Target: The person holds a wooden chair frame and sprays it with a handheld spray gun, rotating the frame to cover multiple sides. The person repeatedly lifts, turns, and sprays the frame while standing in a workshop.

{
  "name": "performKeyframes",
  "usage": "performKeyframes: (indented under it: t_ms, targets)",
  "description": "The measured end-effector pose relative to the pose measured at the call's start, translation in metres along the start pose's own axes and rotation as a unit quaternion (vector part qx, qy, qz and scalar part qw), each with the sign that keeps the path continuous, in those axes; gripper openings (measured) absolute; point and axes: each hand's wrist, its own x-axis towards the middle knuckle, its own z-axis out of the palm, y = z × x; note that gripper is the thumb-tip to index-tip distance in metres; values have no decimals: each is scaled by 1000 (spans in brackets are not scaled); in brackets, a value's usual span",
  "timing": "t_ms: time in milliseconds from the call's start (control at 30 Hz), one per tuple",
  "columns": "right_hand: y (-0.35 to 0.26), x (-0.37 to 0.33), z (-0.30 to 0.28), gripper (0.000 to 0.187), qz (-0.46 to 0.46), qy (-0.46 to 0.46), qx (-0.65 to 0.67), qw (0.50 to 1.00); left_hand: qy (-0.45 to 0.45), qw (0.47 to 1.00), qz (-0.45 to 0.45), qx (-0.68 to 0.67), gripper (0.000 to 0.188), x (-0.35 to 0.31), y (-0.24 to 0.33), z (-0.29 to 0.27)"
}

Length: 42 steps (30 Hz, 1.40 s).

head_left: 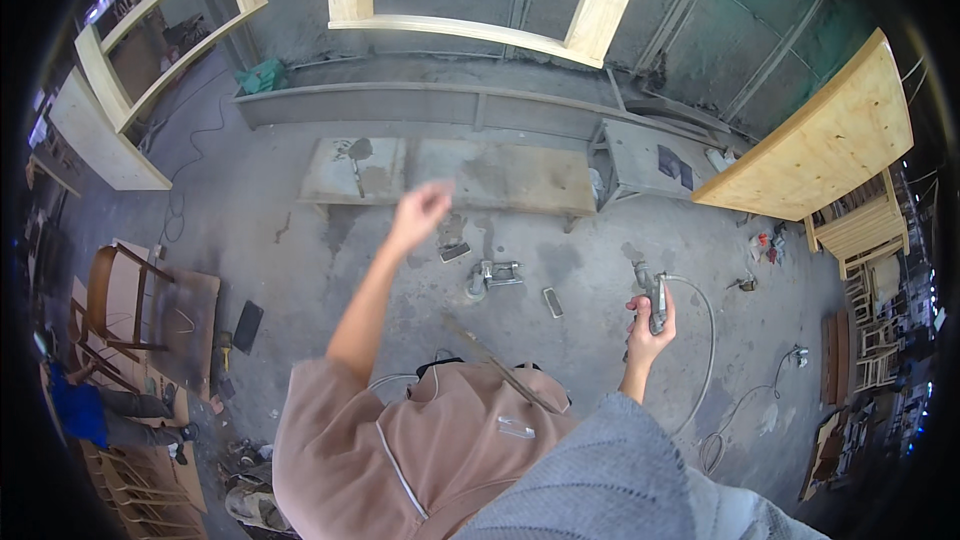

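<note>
My right hand (650,340) is wrapped round a metal spray gun (656,302), held over the floor at the right. A thin grey hose (711,335) loops from the gun and runs down behind a grey cloth. My left hand (424,212) is raised in front of me, over the near edge of a low bench (450,180). Motion blurs its fingers, which look bent, and nothing shows in them. Beyond both hands hangs a pale wooden frame (450,28); neither hand touches it.
On the floor ahead lie a grey metal tool (495,277) and a small block (552,302). A wooden panel (820,140) stands at the right, another wooden frame (115,90) at the left. Near a chair (115,295) is a person in blue (80,408). Hoses cross the floor.
</note>
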Motion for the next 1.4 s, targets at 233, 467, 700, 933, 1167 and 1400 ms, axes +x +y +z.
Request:
performKeyframes:
  t_ms: [233,467,700,933,1167,1400]
  targets:
    - [-29,23,-6,45,-31,106,3,994,35,762,-39,-646,85,228,79,-55]
    - [-21,36,-9,48,-16,78,-90,993,65,736,21,-673,41,274,104,-7]
    - [-51,23,-18,55,-95,202,-68,972,39,702,118,-701,16,209,127,19]
    - [-135,5,-12,51,-127,247,-15,960,-2,691,229,-685,34,55,184,43]
    - [-254,-4,17,54,-283,245,129,918,-38,707,315,-632,54,-65,264,62]
    - [-346,-51,73,47,-367,69,168,912,-61,705,321,-629,80,-103,303,83]
